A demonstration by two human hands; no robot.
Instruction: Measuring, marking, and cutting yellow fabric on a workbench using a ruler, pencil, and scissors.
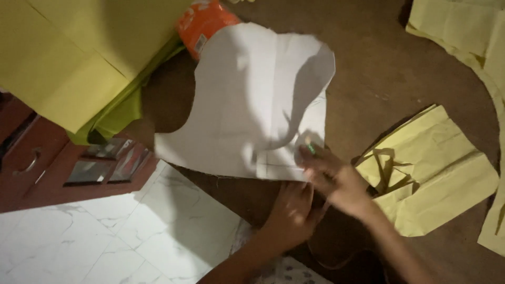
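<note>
Pattern [252, 100] is spread up-left of both hands; right hand [336, 181] pinches a green marker [310, 149] at its lower edge, left hand [292, 210] lies flat below.

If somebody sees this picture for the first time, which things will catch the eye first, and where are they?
The large white paper pattern piece with curved edges lies in the middle on the brown surface. At its lower right corner the right hand holds a small green-tipped marking tool on the paper, and the left hand rests just below that edge. Folded yellow fabric lies at the right, and a big yellow sheet fills the upper left.
</note>
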